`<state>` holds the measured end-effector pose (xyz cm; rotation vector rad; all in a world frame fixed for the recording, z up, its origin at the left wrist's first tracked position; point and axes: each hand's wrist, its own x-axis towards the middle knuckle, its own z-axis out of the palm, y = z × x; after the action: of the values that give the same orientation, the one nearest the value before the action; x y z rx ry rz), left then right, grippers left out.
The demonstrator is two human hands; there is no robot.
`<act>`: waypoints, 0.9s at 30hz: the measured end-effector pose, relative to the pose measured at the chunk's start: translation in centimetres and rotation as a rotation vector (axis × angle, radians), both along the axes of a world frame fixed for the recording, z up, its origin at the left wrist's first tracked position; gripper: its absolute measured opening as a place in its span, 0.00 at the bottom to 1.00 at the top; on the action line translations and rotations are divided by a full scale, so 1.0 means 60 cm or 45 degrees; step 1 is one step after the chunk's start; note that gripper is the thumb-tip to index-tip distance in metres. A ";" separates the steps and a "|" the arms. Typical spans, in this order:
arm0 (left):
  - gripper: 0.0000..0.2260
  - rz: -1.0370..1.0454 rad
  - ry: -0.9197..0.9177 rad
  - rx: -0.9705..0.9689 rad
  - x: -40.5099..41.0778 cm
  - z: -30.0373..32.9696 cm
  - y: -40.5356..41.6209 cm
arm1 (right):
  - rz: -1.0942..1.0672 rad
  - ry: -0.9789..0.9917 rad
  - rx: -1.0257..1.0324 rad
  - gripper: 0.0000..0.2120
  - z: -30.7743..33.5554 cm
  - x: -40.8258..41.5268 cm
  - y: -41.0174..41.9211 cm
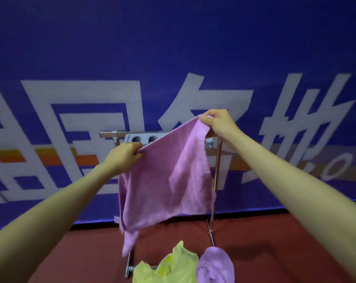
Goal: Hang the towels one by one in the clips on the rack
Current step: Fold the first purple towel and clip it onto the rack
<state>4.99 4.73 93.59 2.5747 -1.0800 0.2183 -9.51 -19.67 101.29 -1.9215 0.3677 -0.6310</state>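
Fingers [137, 153] of both hands pinch the pink towel's [169, 180] top edge; level it, then feed corners into the rack's clips [208, 144] at twelve o'clock.

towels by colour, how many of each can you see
purple towels: 2, one held up by the left hand and right hand, one lying below
yellow towels: 1 heap, number of pieces unclear
total: 3

A pink towel [169, 176] hangs spread in front of the metal rack [217, 170], its top edge pulled taut and slanting up toward 2 o'clock. At 6 o'clock, a crumpled yellow towel [166, 268] and a second pink towel [215, 266] lie touching by the rack's foot.
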 end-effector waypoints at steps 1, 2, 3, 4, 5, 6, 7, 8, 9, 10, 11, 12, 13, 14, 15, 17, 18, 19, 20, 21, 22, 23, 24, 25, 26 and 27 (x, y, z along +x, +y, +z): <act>0.05 0.026 -0.015 -0.028 0.000 0.015 0.003 | 0.044 -0.013 0.070 0.08 0.024 0.000 0.008; 0.05 0.056 -0.020 -0.062 -0.003 0.034 0.009 | 0.083 -0.034 0.124 0.08 0.052 -0.002 0.021; 0.05 0.075 -0.012 -0.094 -0.006 0.046 0.013 | 0.124 -0.052 0.180 0.09 0.072 -0.001 0.032; 0.05 0.090 0.010 -0.123 -0.010 0.054 0.017 | 0.162 -0.063 0.233 0.09 0.090 -0.001 0.043; 0.06 0.091 0.043 -0.161 -0.016 0.061 0.023 | 0.206 -0.087 0.295 0.09 0.108 0.000 0.055; 0.06 0.084 0.104 -0.205 -0.022 0.064 0.026 | 0.241 -0.111 0.359 0.08 0.121 0.002 0.065; 0.06 0.074 0.168 -0.266 -0.030 0.065 0.030 | 0.269 -0.138 0.418 0.08 0.132 0.002 0.075; 0.06 0.062 0.233 -0.336 -0.039 0.063 0.030 | 0.287 -0.164 0.475 0.07 0.140 0.002 0.084; 0.06 0.054 0.305 -0.424 -0.049 0.060 0.030 | 0.310 -0.189 0.533 0.07 0.146 0.002 0.093; 0.05 0.047 0.396 -0.525 -0.061 0.057 0.027 | 0.325 -0.206 0.578 0.07 0.150 0.000 0.100; 0.06 0.032 0.493 -0.637 -0.075 0.057 0.024 | 0.340 -0.219 0.619 0.08 0.153 -0.001 0.107; 0.06 0.011 0.593 -0.747 -0.088 0.058 0.020 | 0.345 -0.227 0.646 0.07 0.155 -0.002 0.110; 0.07 -0.021 0.690 -0.850 -0.100 0.065 0.018 | 0.353 -0.239 0.668 0.07 0.158 -0.004 0.113; 0.09 -0.057 0.792 -0.942 -0.110 0.072 0.013 | 0.358 -0.244 0.685 0.07 0.160 -0.006 0.114; 0.10 -0.098 0.883 -1.018 -0.120 0.081 0.011 | 0.359 -0.256 0.700 0.06 0.164 -0.009 0.114; 0.12 -0.169 0.972 -1.105 -0.141 0.097 0.004 | 0.354 -0.294 0.720 0.06 0.172 -0.018 0.112; 0.13 -0.196 0.953 -1.099 -0.149 0.103 0.001 | 0.353 -0.312 0.727 0.06 0.176 -0.024 0.112; 0.14 -0.217 0.892 -1.059 -0.156 0.106 -0.002 | 0.359 -0.327 0.735 0.06 0.179 -0.030 0.111; 0.14 -0.231 0.816 -0.998 -0.160 0.108 -0.006 | 0.361 -0.336 0.736 0.06 0.183 -0.036 0.110; 0.13 -0.238 0.738 -0.928 -0.164 0.108 -0.009 | 0.361 -0.341 0.734 0.06 0.184 -0.041 0.110; 0.13 -0.232 0.656 -0.849 -0.163 0.106 -0.012 | 0.355 -0.341 0.721 0.06 0.185 -0.046 0.111; 0.11 -0.206 0.571 -0.764 -0.162 0.103 -0.015 | 0.339 -0.347 0.701 0.06 0.185 -0.051 0.111; 0.09 -0.157 0.492 -0.698 -0.162 0.101 -0.019 | 0.307 -0.363 0.668 0.07 0.185 -0.055 0.110; 0.08 -0.102 0.456 -0.665 -0.158 0.098 -0.020 | 0.260 -0.382 0.620 0.08 0.185 -0.060 0.107; 0.08 -0.055 0.471 -0.671 -0.156 0.095 -0.021 | 0.209 -0.394 0.559 0.11 0.183 -0.064 0.104; 0.08 -0.026 0.515 -0.698 -0.154 0.092 -0.019 | 0.169 -0.393 0.497 0.14 0.181 -0.068 0.100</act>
<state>-4.22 3.58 99.12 2.0006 -0.7632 -0.0172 -13.60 -13.66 112.16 -1.4378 0.1502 -0.6983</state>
